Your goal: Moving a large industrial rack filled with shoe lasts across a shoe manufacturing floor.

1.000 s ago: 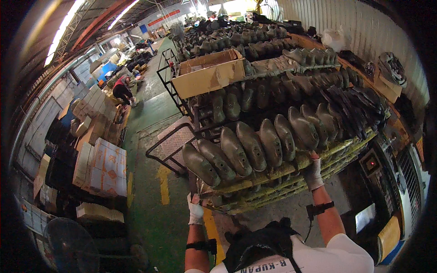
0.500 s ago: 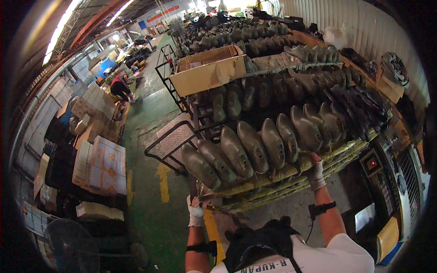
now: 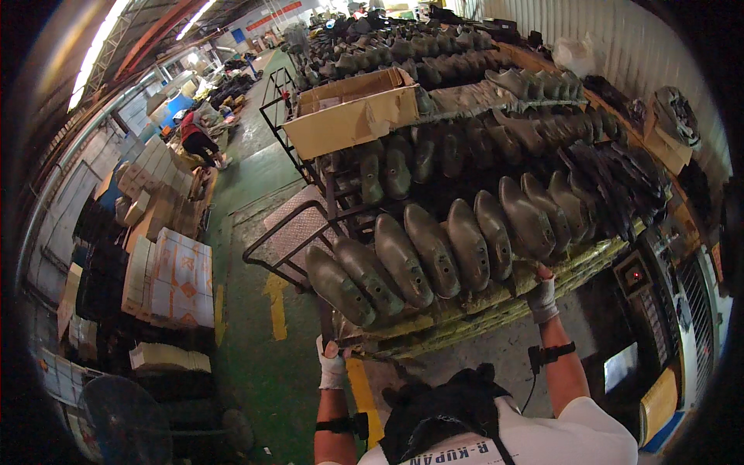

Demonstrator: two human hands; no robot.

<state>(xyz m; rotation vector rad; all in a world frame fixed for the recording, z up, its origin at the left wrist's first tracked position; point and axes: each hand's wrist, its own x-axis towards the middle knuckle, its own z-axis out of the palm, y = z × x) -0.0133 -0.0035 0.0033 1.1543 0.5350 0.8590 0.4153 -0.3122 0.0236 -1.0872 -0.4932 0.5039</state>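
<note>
My left hand (image 3: 332, 364), in a white glove, is closed round the near left corner post of a rack. My right hand (image 3: 542, 297), gloved too with fingertips bare, grips the front edge of the rack's padded shelf (image 3: 434, 329), which is covered in worn yellowish wrapping. Along this shelf stand several dark olive shoe lasts (image 3: 432, 252), tilted side by side, with holes in their near ends. Dark, limp pieces (image 3: 612, 186) lie heaped at the shelf's right end. Parts of both hands' fingers are hidden behind the rack's edge.
Farther racks hold more rows of lasts (image 3: 399, 167) and an open cardboard box (image 3: 353, 116). A black tubular handle (image 3: 287, 240) juts out left, over the green floor. Stacked cartons (image 3: 182, 279) and a fan (image 3: 124, 418) stand left. Another person (image 3: 200, 139) is farther off.
The near rack has shifted slightly against the floor, with both my hands still on it. The person in the distance on the left stands more upright than before.
</note>
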